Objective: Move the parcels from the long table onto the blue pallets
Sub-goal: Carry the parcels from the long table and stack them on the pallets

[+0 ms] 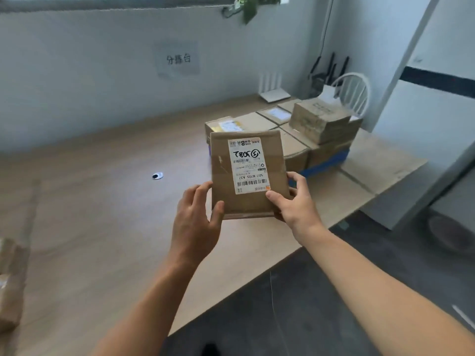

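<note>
Cardboard shows at the far left, a waiting parcel (10, 283) on the wooden counter (90, 214). Both the left hand (198, 219) and right hand (295, 201) close their grip on a lower corner of a flat box (246, 173), held label-up over the counter, likely for a level carry. Rightward, stacked boxes (321, 124) cover a blue pallet (330, 162) beside a white chair (356, 93).

We see a white paper sign (177, 59) on the grey wall (77, 73), green leaves (248, 7) up high, a white box with four sticks (273, 95), and a white round-backed chair (351, 74).
</note>
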